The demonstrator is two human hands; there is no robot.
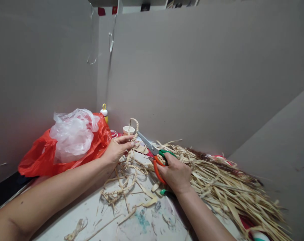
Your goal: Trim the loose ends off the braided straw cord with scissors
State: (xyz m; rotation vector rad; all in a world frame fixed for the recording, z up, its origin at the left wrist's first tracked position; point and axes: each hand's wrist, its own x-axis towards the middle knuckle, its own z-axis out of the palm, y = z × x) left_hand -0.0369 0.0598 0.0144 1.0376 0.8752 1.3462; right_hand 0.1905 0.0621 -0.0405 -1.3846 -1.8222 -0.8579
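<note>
A thin braided straw cord (134, 121) is pinched between the thumb and fingers of my left hand (120, 147), with a loop of it standing up above the fingertips. More of the braid hangs below and lies coiled on the table. My right hand (175, 170) grips a pair of scissors (150, 146) with one green and one orange handle. Their blade tips point up and left, close beside the braid just past my left fingertips. Whether the blades touch the cord I cannot tell.
A large heap of dry straw strips (224, 184) covers the right side of the white table (91, 217). Red and clear plastic bags (73, 134) lie at the left. Behind my hands stand a paper cup (128, 130) and a yellow-and-white bottle (104, 113), before grey partitions.
</note>
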